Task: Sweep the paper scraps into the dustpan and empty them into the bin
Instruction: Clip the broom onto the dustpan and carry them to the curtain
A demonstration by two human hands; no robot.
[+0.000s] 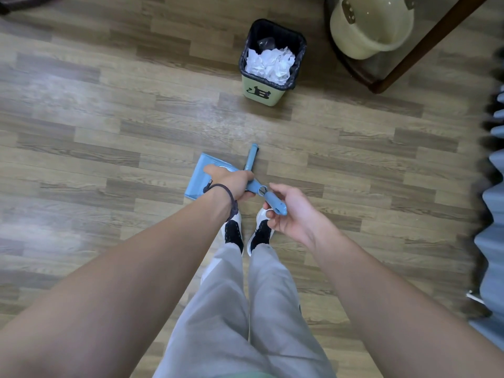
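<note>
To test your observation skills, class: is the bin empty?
No, crumpled white paper lies piled inside the black-lined bin.

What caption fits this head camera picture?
Left hand and right hand hold the blue handle by the dustpan; crumpled paper lies in the bin.

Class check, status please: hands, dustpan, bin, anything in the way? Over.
Left grip curled round the blue handle; right grip pinching its end. Dustpan low by the feet, bin ahead holds crumpled paper. No scraps seen on floor.
</note>
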